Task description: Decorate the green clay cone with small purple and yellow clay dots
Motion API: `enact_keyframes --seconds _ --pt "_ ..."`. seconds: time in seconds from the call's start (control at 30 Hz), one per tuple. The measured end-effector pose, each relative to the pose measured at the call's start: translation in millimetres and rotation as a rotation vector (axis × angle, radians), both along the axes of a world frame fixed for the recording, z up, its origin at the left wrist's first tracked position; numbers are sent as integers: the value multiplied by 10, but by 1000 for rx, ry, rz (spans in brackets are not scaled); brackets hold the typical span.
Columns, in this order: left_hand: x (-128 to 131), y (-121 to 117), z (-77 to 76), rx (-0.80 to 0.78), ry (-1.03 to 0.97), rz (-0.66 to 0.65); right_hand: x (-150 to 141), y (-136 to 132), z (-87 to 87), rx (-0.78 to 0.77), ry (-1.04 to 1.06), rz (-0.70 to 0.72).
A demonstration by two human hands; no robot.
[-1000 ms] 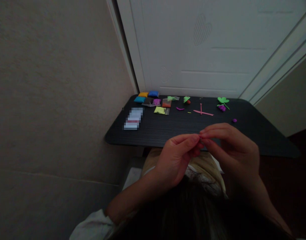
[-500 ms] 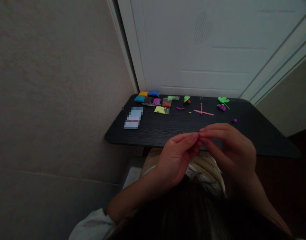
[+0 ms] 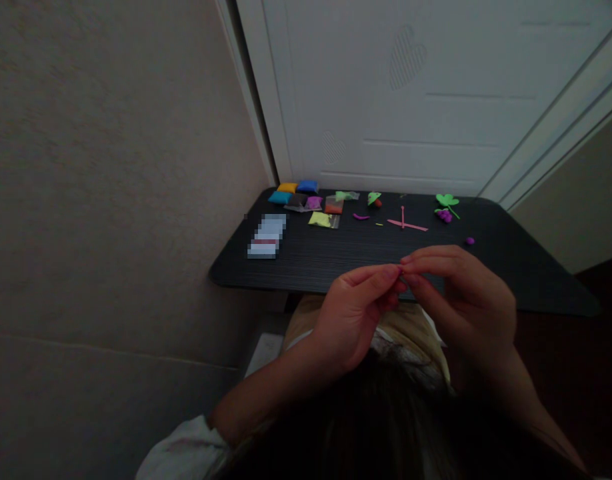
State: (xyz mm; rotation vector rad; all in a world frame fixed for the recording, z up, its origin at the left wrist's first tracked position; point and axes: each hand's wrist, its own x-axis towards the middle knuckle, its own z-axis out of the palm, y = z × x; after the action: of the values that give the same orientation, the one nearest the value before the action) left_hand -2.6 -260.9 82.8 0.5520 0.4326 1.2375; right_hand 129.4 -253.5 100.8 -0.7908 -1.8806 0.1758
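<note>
My left hand (image 3: 359, 303) and my right hand (image 3: 466, 300) meet at their fingertips just over the front edge of the dark table (image 3: 306, 270). Both are closed in a pinch. Between the fingertips a tiny purplish spot shows, too small and too covered to name. Beyond the hands lie two pink modelling tools (image 3: 411, 225), one across the other. A small purple ball (image 3: 469, 241) rests past my right hand. Farther back are a purple cluster of little balls (image 3: 444, 215) and a green leaf shape with a stem (image 3: 447, 200).
Several packets of coloured clay (image 3: 306, 187) lie at the back left, a yellow packet (image 3: 320, 220) nearest. A blurred-out pale rectangle (image 3: 267, 237) is at the left. A purple strip (image 3: 361, 217) and a green-and-orange piece (image 3: 375, 199) lie mid-table. A white door (image 3: 366, 87) stands behind.
My right hand has shifted very slightly to the right, and a speck of purple now shows between the fingertips. The things on the table have stayed put.
</note>
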Motion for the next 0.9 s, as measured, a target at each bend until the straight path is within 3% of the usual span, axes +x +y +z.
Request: enact_keyframes --seconds 0.9 --pt "4 -6 -15 13 1 1 -2 -6 -5 23 -49 -48"
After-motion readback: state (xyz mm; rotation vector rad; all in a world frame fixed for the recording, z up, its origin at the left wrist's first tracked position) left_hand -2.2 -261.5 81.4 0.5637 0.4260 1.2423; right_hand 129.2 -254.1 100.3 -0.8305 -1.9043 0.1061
